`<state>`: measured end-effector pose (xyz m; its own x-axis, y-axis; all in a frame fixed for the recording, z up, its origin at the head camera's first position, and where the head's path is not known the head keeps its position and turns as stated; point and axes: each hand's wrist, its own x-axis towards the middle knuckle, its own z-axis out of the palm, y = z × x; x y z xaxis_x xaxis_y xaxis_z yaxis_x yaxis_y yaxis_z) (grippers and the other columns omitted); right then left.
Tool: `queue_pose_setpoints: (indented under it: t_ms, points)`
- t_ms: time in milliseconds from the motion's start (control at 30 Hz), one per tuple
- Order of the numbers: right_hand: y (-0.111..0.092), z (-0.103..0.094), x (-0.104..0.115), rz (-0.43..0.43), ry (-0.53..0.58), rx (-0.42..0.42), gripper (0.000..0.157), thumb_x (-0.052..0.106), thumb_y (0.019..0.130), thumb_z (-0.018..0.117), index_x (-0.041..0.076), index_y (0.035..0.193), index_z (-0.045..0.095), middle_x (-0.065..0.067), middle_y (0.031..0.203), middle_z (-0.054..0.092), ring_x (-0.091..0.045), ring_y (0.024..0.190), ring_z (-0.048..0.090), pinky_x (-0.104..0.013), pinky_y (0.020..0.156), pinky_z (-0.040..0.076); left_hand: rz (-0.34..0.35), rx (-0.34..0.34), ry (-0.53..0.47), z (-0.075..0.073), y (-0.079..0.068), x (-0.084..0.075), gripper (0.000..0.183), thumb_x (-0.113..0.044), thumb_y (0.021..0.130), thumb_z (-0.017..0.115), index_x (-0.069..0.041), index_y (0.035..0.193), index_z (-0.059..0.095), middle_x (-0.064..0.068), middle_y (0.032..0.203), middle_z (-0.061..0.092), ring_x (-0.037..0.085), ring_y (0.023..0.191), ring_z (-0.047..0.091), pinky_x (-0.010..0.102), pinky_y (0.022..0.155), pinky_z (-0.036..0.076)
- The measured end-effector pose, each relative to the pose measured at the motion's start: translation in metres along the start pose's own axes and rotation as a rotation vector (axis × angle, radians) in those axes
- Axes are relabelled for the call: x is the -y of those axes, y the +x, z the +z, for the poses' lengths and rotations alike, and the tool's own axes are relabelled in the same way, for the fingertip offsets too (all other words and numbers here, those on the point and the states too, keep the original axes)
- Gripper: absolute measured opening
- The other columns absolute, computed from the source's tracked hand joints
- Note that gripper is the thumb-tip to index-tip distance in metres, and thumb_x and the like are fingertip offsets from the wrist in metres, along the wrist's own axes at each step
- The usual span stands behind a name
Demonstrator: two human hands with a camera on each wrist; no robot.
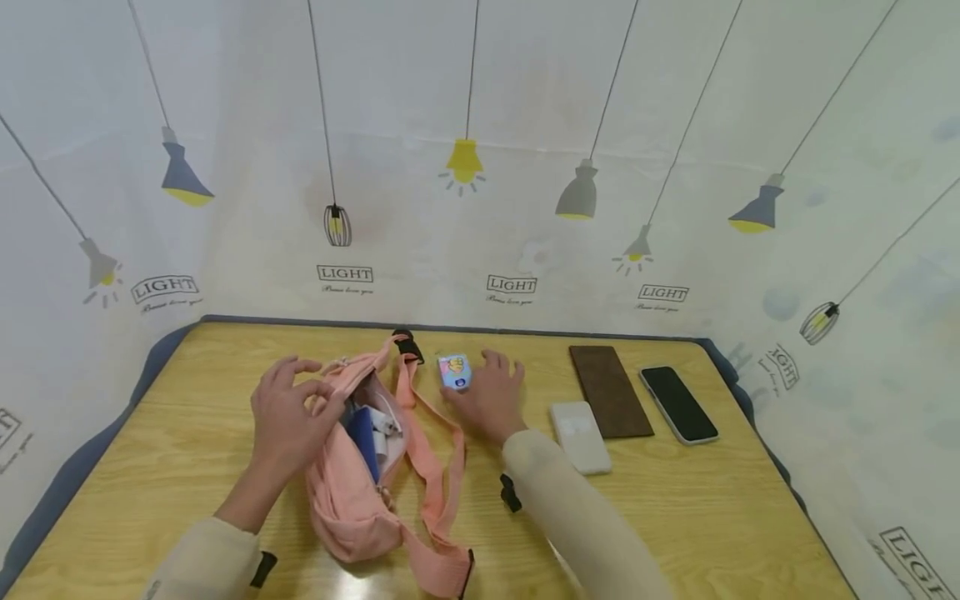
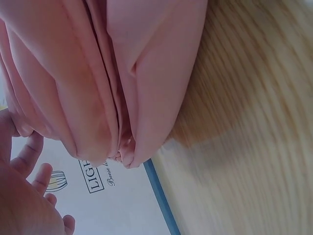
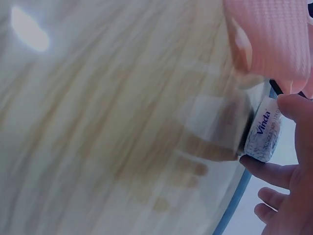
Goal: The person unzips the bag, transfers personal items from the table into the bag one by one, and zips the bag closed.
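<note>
A pink waist bag (image 1: 348, 508) lies unzipped on the wooden table, its opening facing up. My left hand (image 1: 288, 412) pinches the edge of that opening between thumb and forefinger; the left wrist view shows the bag's folded fabric (image 2: 146, 63) close up. Inside the bag are a blue flat item (image 1: 363, 440) and white items (image 1: 382, 429) whose kind I cannot tell. Right of the bag, my right hand (image 1: 491, 398) holds a small tissue pack (image 1: 454, 372) between thumb and forefinger at the table. "Vinda" is printed on the pack's side in the right wrist view.
The bag's pink strap (image 1: 427, 467) and black buckle (image 1: 407, 344) lie between bag and right hand. Farther right are a white rectangular block (image 1: 581, 437), a brown flat wallet-like item (image 1: 609, 390) and a smartphone (image 1: 678, 404). A lamp-patterned backdrop (image 1: 420, 242) stands behind the table.
</note>
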<state>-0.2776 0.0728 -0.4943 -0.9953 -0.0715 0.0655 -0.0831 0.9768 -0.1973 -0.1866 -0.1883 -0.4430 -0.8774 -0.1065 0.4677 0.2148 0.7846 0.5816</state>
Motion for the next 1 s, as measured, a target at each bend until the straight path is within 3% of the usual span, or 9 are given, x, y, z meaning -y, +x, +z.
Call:
queue_pose_setpoints:
  t_ms: [300, 533, 667, 833, 1000]
  points:
    - [-0.013, -0.023, -0.001, -0.099, 0.04, -0.044, 0.069, 0.071, 0.08, 0.057, 0.008, 0.104, 0.073, -0.007, 0.147, 0.044, -0.027, 0.137, 0.037, -0.058, 0.112, 0.021, 0.003, -0.006, -0.02, 0.002, 0.001, -0.001, 0.016, -0.016, 0.081, 0.071, -0.004, 0.07, 0.07, 0.017, 0.117, 0.06, 0.042, 0.133, 0.038, 0.067, 0.105, 0.022]
    - [-0.041, -0.045, 0.029, -0.312, 0.139, -0.037, 0.062, 0.069, 0.08, 0.061, 0.012, 0.102, 0.074, -0.005, 0.146, 0.046, -0.024, 0.137, 0.039, -0.056, 0.113, 0.023, 0.021, -0.026, -0.043, 0.004, 0.002, -0.004, 0.015, -0.014, 0.08, 0.071, -0.003, 0.07, 0.069, 0.017, 0.117, 0.061, 0.042, 0.132, 0.039, 0.067, 0.105, 0.022]
    - [-0.055, -0.05, 0.045, -0.393, 0.118, -0.019, 0.06, 0.069, 0.08, 0.061, 0.017, 0.105, 0.074, -0.001, 0.147, 0.046, -0.02, 0.138, 0.038, -0.055, 0.113, 0.023, 0.015, -0.026, -0.055, 0.007, 0.003, -0.006, 0.016, -0.015, 0.08, 0.071, -0.003, 0.07, 0.069, 0.017, 0.117, 0.06, 0.042, 0.133, 0.038, 0.067, 0.105, 0.022]
    - [-0.06, -0.048, 0.061, -0.402, 0.057, 0.029, 0.063, 0.075, 0.079, 0.056, 0.022, 0.109, 0.074, 0.0, 0.149, 0.044, -0.019, 0.138, 0.036, -0.054, 0.112, 0.025, 0.01, -0.02, -0.051, 0.007, 0.004, -0.007, 0.018, -0.017, 0.081, 0.072, -0.003, 0.07, 0.069, 0.017, 0.118, 0.06, 0.042, 0.133, 0.038, 0.067, 0.105, 0.023]
    - [-0.059, -0.043, 0.075, -0.376, 0.052, 0.007, 0.061, 0.077, 0.078, 0.055, 0.023, 0.1, 0.074, -0.001, 0.149, 0.043, -0.022, 0.137, 0.038, -0.055, 0.112, 0.025, 0.031, -0.032, -0.046, 0.006, 0.004, -0.007, 0.017, -0.016, 0.08, 0.072, -0.003, 0.07, 0.07, 0.017, 0.117, 0.061, 0.042, 0.131, 0.04, 0.068, 0.103, 0.024]
